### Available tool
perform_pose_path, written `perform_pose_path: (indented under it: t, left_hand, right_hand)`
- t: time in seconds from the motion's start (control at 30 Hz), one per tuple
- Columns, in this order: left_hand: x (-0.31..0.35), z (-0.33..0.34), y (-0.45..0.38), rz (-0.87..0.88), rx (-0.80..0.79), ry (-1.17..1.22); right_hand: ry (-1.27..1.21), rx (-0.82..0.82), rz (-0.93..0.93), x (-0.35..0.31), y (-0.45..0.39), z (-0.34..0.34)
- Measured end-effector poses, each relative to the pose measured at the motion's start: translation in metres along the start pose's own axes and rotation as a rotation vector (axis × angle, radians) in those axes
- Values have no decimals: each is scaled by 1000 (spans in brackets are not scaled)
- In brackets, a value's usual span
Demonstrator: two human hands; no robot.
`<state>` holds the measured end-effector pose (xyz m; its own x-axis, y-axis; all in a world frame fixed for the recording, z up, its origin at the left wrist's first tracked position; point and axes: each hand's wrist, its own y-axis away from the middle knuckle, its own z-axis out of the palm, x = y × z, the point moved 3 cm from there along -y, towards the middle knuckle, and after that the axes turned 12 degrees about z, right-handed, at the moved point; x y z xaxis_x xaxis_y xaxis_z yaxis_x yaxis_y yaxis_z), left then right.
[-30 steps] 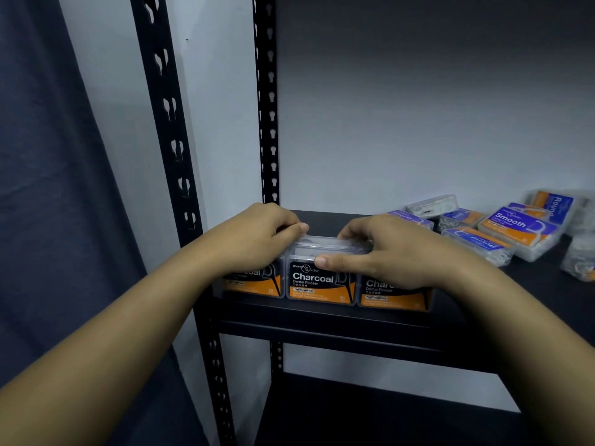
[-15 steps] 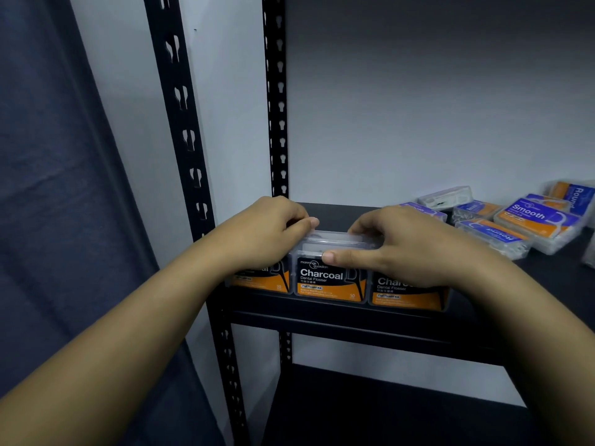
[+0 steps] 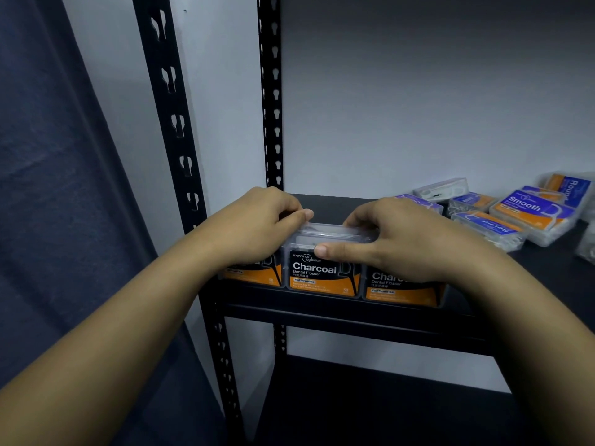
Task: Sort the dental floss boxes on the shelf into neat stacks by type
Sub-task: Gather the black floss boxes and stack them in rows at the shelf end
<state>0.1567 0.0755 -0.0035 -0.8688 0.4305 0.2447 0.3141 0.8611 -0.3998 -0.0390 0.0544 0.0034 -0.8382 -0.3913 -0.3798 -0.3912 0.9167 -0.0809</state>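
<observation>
At the shelf's (image 3: 354, 313) front-left edge, the left hand (image 3: 257, 226) and right hand (image 3: 396, 246) pinch the middle Charcoal flosser box (image 3: 322, 272) by its top ends; it looks light, stiff and slick.

The left hand (image 3: 257, 226) hides most of the left Charcoal box (image 3: 254, 275).

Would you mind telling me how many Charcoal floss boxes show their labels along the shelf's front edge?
3, side by side: the left box under the left hand, the middle box, and the right box partly covered by the right hand. More may be hidden behind.
</observation>
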Motion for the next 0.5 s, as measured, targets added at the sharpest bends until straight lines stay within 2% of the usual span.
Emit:
perform_pose_path:
  t: [0.17, 0.3, 0.43, 0.5]
  left_hand:
    - [1, -1, 0, 14, -17, 9]
    - [-3, -5, -2, -11, -68, 102]
    - [4, -18, -8, 30, -12, 203]
    - [10, -26, -9, 51, -77, 230]
  right_hand:
    - [5, -6, 5, 1, -1, 0]
    - [-28, 2, -19, 6, 1, -6]
    - [-35, -11, -3, 22, 8, -25]
    - [12, -44, 1, 26, 12, -27]
